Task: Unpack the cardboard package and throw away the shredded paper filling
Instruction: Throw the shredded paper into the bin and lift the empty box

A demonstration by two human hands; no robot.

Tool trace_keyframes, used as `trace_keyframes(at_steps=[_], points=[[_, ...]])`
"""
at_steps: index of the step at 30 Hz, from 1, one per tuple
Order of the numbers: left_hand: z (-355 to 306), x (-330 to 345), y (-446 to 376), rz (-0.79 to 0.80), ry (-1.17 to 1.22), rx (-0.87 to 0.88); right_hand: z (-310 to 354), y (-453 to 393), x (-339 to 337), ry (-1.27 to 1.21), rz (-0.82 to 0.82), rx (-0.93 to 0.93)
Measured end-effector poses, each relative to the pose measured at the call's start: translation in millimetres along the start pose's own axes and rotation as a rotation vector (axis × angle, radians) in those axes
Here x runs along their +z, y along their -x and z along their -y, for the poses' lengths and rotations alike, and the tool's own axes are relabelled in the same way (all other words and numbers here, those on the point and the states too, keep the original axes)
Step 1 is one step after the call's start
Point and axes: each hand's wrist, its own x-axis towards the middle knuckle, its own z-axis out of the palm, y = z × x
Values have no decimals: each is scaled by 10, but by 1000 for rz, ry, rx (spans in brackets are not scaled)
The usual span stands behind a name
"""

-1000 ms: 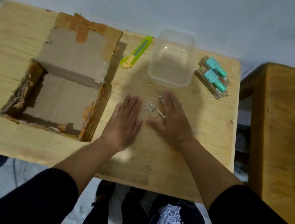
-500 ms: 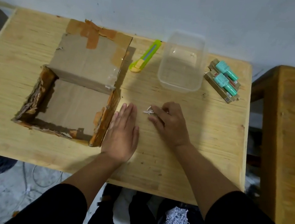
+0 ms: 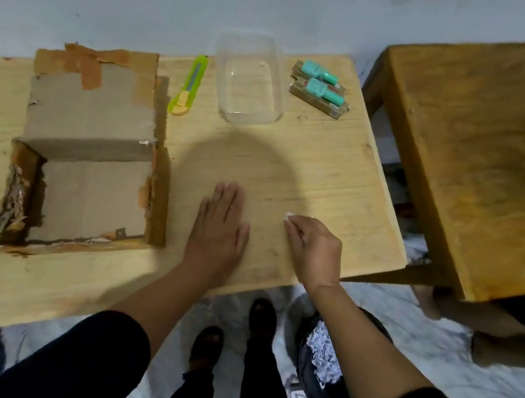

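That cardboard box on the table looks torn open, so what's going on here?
A person is clearing up after unpacking. The cardboard box lies open and emptied. The left hand rests flat on the table, while the right hand pinches some shredded paper. More shreds sit in the bin below.

Bare bench lies open between the cardboard box, plastic container and both hands.
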Motion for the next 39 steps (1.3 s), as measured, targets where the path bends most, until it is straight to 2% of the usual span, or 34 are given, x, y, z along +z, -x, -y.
trace_keyframes(at_steps=[4,8,12,18,24,26,29,31,35,39], points=[[-356,184,80,72,-27,204,-24,322,-241,-160,-198,272],[-744,346,159,114,-46,344,-103,658,-511,-233,-324,429],[-1013,497,222,138,-121,330,-303,985,-746,-253,-403,576],[-1031,584,249,99,-167,309,-717,1436,-1024,-236,-424,717],[-1117,611,286,49,-159,280,-1257,1851,-1192,-38,-296,852],[-1197,634,314,34,-143,236,-1390,1943,-1249,37,-161,898],[-1329,672,359,5,-120,188,-1507,2041,-1347,211,138,944],[-1398,698,410,2,-116,188,-1526,2079,-1425,332,258,936],[-1546,738,584,37,-77,221,-1524,2088,-1557,369,332,861],[-1728,711,730,100,-18,357,-1363,1953,-1697,388,324,714]])
